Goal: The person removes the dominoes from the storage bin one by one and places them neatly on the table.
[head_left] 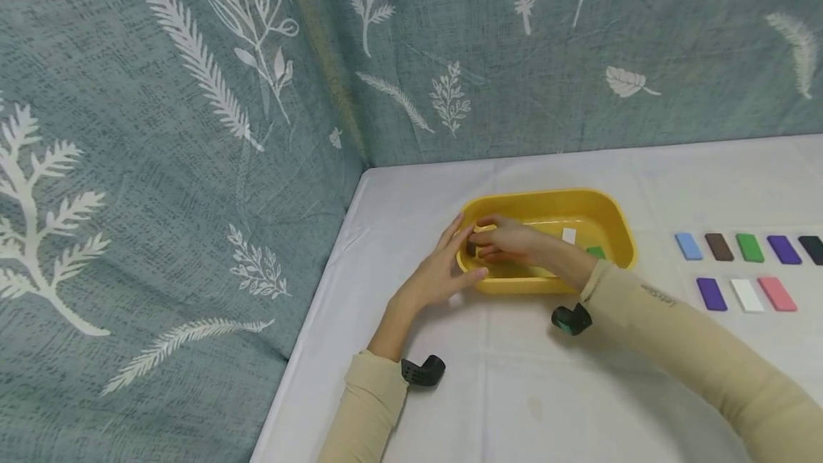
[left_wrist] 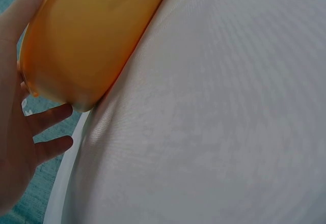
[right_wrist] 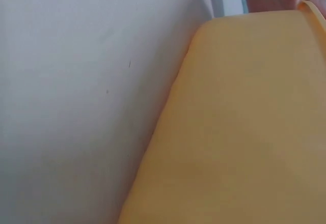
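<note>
A yellow plastic tub (head_left: 546, 285) stands on the white-covered table. My left hand (head_left: 437, 274) rests against its left end, fingers straight along the rim and the thumb by the front wall. In the left wrist view, the left hand (left_wrist: 20, 132) has its fingers spread beside the tub's outer wall (left_wrist: 97, 35). Inside the tub, my right hand (head_left: 514, 243) reaches to the left end, fingertips pinching a dark brown tile (head_left: 471, 249), partly covered by the fingers. A white tile (head_left: 569, 236) and a green tile (head_left: 596, 252) lie in the tub, the green one partly hidden by the right forearm.
To the right of the tub lie two rows of flat tiles. The back row has light blue (head_left: 689, 246), brown (head_left: 719, 247), green (head_left: 750, 248), purple (head_left: 784, 250) and black (head_left: 813, 249); the front has purple (head_left: 711, 294), white (head_left: 746, 296) and pink (head_left: 777, 294). Leaf-patterned curtains (head_left: 411, 56) enclose the table.
</note>
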A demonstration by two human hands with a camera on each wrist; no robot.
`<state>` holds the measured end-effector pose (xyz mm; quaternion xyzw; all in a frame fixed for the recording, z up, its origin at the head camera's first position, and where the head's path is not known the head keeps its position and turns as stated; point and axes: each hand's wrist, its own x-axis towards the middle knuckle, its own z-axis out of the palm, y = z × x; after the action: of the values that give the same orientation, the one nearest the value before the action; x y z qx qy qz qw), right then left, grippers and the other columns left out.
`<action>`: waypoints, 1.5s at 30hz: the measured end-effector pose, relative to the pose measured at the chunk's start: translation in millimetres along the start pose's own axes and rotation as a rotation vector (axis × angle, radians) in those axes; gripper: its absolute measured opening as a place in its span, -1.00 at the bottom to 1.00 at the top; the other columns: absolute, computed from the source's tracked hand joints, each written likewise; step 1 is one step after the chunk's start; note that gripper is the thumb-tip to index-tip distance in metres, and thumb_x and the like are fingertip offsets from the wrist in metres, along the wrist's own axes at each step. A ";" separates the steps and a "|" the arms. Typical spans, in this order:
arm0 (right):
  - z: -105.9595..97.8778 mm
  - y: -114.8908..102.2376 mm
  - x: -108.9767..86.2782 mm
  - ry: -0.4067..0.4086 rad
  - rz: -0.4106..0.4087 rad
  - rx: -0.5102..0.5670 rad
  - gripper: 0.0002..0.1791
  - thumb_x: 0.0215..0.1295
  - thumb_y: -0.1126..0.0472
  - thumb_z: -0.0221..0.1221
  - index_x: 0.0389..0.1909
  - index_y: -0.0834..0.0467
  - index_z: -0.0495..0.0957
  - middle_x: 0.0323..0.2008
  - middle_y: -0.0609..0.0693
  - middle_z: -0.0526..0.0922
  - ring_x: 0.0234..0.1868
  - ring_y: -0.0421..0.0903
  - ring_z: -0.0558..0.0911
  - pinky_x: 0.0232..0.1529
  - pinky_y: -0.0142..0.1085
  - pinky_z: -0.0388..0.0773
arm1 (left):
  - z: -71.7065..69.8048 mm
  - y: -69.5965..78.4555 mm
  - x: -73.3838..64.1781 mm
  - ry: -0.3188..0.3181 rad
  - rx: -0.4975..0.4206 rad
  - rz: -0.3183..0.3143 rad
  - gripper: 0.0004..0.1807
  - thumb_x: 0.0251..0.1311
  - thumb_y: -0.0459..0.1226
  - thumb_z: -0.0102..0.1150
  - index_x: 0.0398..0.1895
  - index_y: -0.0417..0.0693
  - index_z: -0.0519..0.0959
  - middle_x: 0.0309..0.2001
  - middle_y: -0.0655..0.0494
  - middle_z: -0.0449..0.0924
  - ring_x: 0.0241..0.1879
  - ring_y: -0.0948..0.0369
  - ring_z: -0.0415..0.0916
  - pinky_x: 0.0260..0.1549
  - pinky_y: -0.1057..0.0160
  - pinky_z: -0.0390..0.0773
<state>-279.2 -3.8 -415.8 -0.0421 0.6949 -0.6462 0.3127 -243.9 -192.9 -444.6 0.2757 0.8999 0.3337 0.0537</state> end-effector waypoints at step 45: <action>5.9 7.3 7.5 -0.023 0.002 0.067 -0.35 0.40 0.40 -0.02 0.42 0.34 -0.05 0.02 0.23 0.42 -0.12 -0.02 0.51 -0.11 -0.23 0.56 | 0.1 1.8 -0.5 0.000 0.008 -0.008 0.05 0.05 0.49 -0.19 0.53 0.20 -0.07 0.49 0.43 -0.43 0.37 -0.08 0.05 0.17 -0.19 0.22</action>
<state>-279.8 -11.3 -425.3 -0.0382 0.6692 -0.6682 0.3228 -242.7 -192.0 -443.7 0.2724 0.9023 0.3298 0.0541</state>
